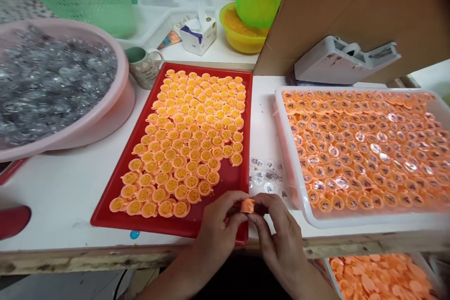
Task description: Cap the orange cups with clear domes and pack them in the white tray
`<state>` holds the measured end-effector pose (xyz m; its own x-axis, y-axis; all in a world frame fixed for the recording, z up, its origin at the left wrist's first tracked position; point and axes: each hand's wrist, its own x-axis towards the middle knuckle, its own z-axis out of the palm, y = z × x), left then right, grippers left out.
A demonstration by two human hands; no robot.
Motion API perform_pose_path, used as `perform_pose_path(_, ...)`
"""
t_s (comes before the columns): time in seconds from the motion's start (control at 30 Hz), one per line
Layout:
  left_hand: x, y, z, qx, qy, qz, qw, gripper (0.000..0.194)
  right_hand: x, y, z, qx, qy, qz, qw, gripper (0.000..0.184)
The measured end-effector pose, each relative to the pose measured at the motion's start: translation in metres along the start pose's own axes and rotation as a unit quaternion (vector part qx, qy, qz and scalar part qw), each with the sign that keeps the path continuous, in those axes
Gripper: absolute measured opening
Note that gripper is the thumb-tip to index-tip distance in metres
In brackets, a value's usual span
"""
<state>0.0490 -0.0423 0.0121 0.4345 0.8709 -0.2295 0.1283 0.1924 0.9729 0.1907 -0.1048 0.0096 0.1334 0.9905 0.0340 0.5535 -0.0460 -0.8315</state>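
1. I am holding one small orange cup (247, 205) between both hands just past the near edge of the red tray (242, 174), my landmark here.
2. My left hand (215, 230) is pinching the cup with its fingers pressed on the left side; my right hand (281, 234) is closing its fingers over the top and right side.
3. I am judging that steady, level pressure matters, so the filling is not spilling.
4. Right of the red tray, loose clear lids (264, 172) are lying on the counter (63, 187).
5. Further right, the white tray (298, 187) is holding capped cups.
6. Left of the red tray, a pink basin (105, 112) is holding more clear lids.
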Motion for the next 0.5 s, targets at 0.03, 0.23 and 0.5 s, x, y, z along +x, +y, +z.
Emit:
perform_pose_path(0.03, -0.003, -0.002, 0.001, 0.038, 0.004, 0.004, 0.999, 0.024, -0.001, 0.002, 0.001, 0.002, -0.011, 0.004, 1.000, 0.020)
perform_pose_path(0.23, -0.009, -0.005, 0.003, 0.130, -0.001, 0.008, 0.991, 0.030, -0.001, 0.004, 0.014, 0.058, -0.015, 0.030, 0.998, 0.010)
perform_pose_path(0.5, 0.049, -0.006, -0.015, 0.290, 0.051, 0.165, 0.941, 0.026, 0.044, 0.017, -0.067, 0.152, 0.068, 0.141, 0.976, 0.020)
